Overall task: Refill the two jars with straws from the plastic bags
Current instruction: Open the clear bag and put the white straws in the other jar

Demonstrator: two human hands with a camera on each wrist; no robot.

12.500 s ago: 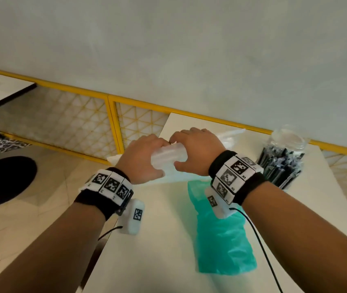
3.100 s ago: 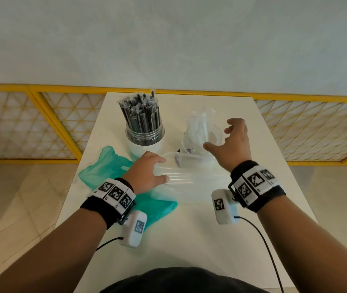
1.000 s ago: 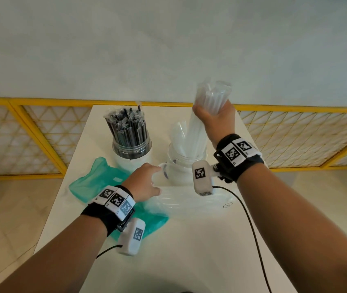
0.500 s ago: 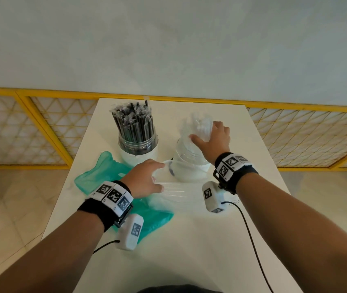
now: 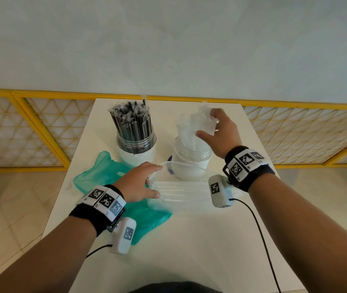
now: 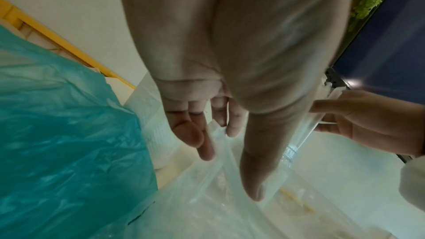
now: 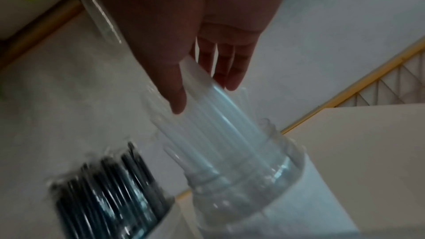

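My right hand (image 5: pixel 219 132) opens, fingers loose around the clear straws (image 7: pixel 220 115) just dropped in the jar (image 5: pixel 189 163) below — my left hand (image 5: pixel 140 182) lies flat, steadying the clear bag (image 5: pixel 181 189).

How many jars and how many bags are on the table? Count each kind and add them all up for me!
Jars: 2 (jar of black straws, jar of clear straws)
Bags: 2 (green bag, clear bag)
Total: 4
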